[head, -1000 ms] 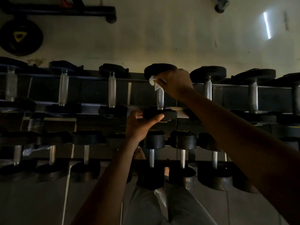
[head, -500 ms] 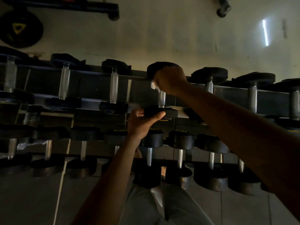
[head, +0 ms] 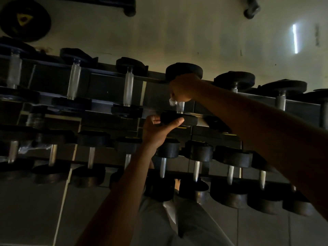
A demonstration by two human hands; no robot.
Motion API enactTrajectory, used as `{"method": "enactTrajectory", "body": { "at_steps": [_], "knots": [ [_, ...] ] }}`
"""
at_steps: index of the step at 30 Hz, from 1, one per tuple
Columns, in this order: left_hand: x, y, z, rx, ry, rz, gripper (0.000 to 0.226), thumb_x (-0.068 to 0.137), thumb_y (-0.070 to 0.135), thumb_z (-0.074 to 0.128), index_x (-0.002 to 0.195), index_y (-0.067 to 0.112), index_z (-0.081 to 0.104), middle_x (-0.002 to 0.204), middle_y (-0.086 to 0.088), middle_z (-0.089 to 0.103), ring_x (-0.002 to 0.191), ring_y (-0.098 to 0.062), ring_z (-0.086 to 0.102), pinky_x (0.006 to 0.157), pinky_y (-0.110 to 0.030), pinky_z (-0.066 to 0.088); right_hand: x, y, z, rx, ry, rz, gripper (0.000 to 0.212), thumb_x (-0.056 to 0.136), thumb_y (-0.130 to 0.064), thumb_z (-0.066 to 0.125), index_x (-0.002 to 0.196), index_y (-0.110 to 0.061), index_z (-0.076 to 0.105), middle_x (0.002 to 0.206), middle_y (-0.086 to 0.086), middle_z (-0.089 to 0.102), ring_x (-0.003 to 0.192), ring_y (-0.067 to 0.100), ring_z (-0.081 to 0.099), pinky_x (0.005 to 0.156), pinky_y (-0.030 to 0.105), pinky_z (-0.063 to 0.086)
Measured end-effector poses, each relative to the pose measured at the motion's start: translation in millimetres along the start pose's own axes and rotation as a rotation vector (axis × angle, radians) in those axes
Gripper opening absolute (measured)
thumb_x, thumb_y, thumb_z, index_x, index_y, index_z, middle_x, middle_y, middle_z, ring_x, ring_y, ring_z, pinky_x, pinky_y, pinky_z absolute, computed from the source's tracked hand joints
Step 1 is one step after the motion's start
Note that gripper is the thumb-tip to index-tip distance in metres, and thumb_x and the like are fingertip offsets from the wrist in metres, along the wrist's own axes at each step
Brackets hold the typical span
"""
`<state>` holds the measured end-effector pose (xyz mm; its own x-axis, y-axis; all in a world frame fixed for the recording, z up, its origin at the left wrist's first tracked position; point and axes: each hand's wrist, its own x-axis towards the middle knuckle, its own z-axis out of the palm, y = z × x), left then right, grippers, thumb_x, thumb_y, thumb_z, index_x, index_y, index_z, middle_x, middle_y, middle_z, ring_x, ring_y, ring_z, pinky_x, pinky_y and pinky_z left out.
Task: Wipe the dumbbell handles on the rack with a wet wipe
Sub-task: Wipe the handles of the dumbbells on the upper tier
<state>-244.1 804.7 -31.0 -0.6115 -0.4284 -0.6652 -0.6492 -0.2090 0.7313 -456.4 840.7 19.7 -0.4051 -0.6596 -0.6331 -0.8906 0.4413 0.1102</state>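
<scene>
A two-tier dumbbell rack (head: 200, 121) runs across the dim view. On its upper tier lies a black dumbbell (head: 184, 70) with a metal handle (head: 180, 106). My right hand (head: 183, 87) is wrapped around that handle with a white wet wipe (head: 172, 101) pressed against it; only a corner of the wipe shows below my fingers. My left hand (head: 157, 131) grips the near black end (head: 188, 120) of the same dumbbell, thumb across its front.
Several more dumbbells fill both tiers to the left (head: 128, 89) and right (head: 234, 82). A weight plate (head: 24, 20) lies on the floor behind the rack at top left. My legs and the tiled floor are below.
My right hand has slid the wipe down the handle toward the near end. The left hand has kept its hold on the dumbbell end.
</scene>
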Motion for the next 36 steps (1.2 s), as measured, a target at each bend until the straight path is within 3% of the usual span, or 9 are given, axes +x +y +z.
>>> {"method": "enactTrajectory", "body": {
  "at_steps": [5,13,17,20,22,24,28,32,36],
  "knots": [
    [0.3,-0.6,-0.2,0.004,0.009,-0.004,0.090,0.060,0.067,0.097,0.130,0.027,0.057,0.131,0.007,0.062,0.122,-0.012,0.059,0.100,-0.031,0.053,-3.9,-4.3,-1.3,0.061,-0.096,-0.064,0.036,0.098,-0.050,0.060,0.118,-0.022,0.068,0.107,-0.002,0.066,0.101,0.019,0.059,0.091,0.038,0.047],
    [6.3,-6.3,-0.6,0.003,0.024,0.002,0.085,0.060,0.064,0.098,0.126,0.028,0.056,0.118,0.017,0.061,0.115,-0.005,0.059,0.096,-0.028,0.053,-4.9,-19.6,8.0,0.030,-0.249,-0.107,0.018,0.103,-0.030,0.057,0.111,-0.018,0.067,0.090,-0.001,0.061,0.080,0.011,0.054,0.079,0.030,0.043],
    [4.9,-2.9,-0.8,0.051,0.006,0.010,0.080,0.059,0.070,0.097,0.119,0.028,0.064,0.116,0.015,0.068,0.110,0.002,0.064,0.089,-0.021,0.054,-9.9,-9.6,11.6,0.230,-0.218,-0.147,0.023,0.104,-0.033,0.057,0.121,-0.025,0.069,0.103,-0.007,0.065,0.096,0.012,0.059,0.084,0.029,0.042],
    [-3.1,0.5,1.5,0.103,0.045,0.066,0.046,0.074,0.053,0.096,0.097,0.035,0.061,0.100,0.021,0.065,0.087,0.022,0.063,0.073,-0.008,0.050,-25.0,7.2,22.5,0.572,-0.074,-0.122,0.029,0.100,-0.045,0.062,0.118,-0.025,0.074,0.114,-0.008,0.071,0.104,0.010,0.064,0.086,0.024,0.048],
    [-12.6,-1.0,7.8,0.138,0.113,0.086,0.065,0.068,0.074,0.089,0.108,0.035,0.055,0.114,0.015,0.063,0.099,0.007,0.066,0.081,-0.021,0.057,-38.7,15.2,38.2,0.887,0.118,-0.036,0.028,0.099,-0.034,0.067,0.120,-0.017,0.074,0.116,-0.007,0.071,0.103,0.006,0.065,0.082,0.014,0.048],
    [-18.1,-7.5,16.6,0.196,0.204,0.129,0.090,0.058,0.095,0.078,0.123,0.040,0.048,0.128,0.013,0.054,0.113,-0.008,0.063,0.088,-0.038,0.062,-50.7,20.9,58.2,1.184,0.326,0.087,0.024,0.099,-0.026,0.066,0.119,-0.015,0.072,0.112,-0.008,0.069,0.101,0.003,0.065,0.087,0.018,0.053],
    [-26.5,-14.6,50.2,0.272,0.363,0.232,0.126,0.046,0.097,0.080,0.142,0.029,0.037,0.137,0.006,0.044,0.124,-0.017,0.054,0.099,-0.043,0.058,-64.2,24.2,91.8,1.592,0.560,0.292,0.011,0.099,-0.024,0.067,0.103,-0.033,0.071,0.108,-0.011,0.069,0.103,0.004,0.068,0.091,0.029,0.058],
    [-22.7,-14.9,83.2,0.329,0.460,0.192,0.152,0.038,0.095,0.084,0.155,0.016,0.024,0.153,-0.008,0.034,0.141,-0.028,0.039,0.117,-0.051,0.043,-67.5,26.2,102.1,1.606,0.701,0.357,0.011,0.099,-0.025,0.067,0.099,-0.035,0.071,0.101,-0.013,0.071,0.097,0.001,0.068,0.090,0.029,0.058],
    [-13.6,-17.8,98.2,0.313,0.526,0.152,0.160,0.036,0.096,0.082,0.158,0.014,0.019,0.159,-0.012,0.027,0.148,-0.036,0.033,0.124,-0.058,0.033,-60.6,30.1,107.2,1.568,0.678,0.396,0.009,0.098,-0.031,0.068,0.104,-0.030,0.075,0.104,-0.012,0.072,0.101,0.005,0.068,0.093,0.037,0.058]
  ]
}}
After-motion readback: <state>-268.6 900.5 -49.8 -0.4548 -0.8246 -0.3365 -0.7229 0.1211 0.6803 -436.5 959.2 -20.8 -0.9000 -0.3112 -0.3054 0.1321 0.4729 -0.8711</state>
